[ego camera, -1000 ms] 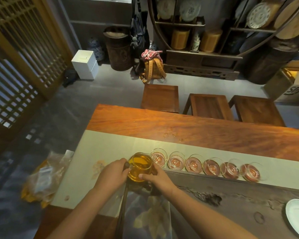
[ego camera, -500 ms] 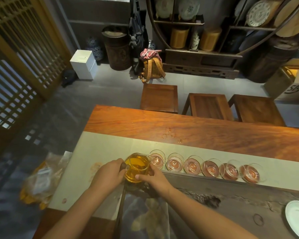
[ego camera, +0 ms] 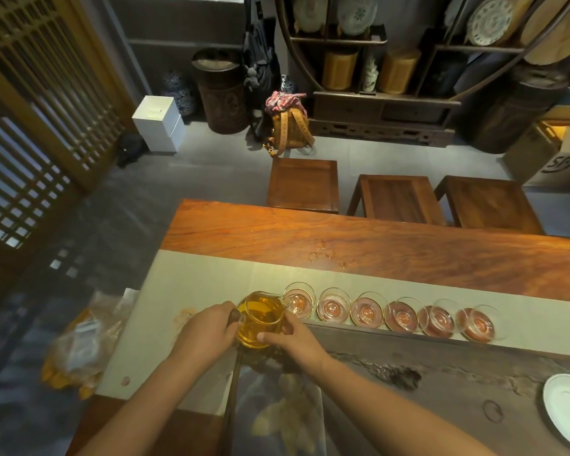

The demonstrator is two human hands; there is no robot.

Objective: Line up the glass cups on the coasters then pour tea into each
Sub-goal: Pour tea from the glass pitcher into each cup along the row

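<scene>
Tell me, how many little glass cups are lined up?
6 glass cups in a row on the pale runner, right of the tea pitcher.

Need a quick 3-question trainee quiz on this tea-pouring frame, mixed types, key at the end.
1. How many glass cups stand in the row on the pale runner?
2. True or false: the glass pitcher is empty.
3. Multiple choice: which hand is at the pitcher's handle? A) left hand B) right hand C) neither

Key:
1. Six, side by side, each on a reddish coaster.
2. False; it holds amber tea, and its spout points at the nearest cup.
3. A. The left hand grips the handle side; the right hand's fingers steady the pitcher's body.
</scene>
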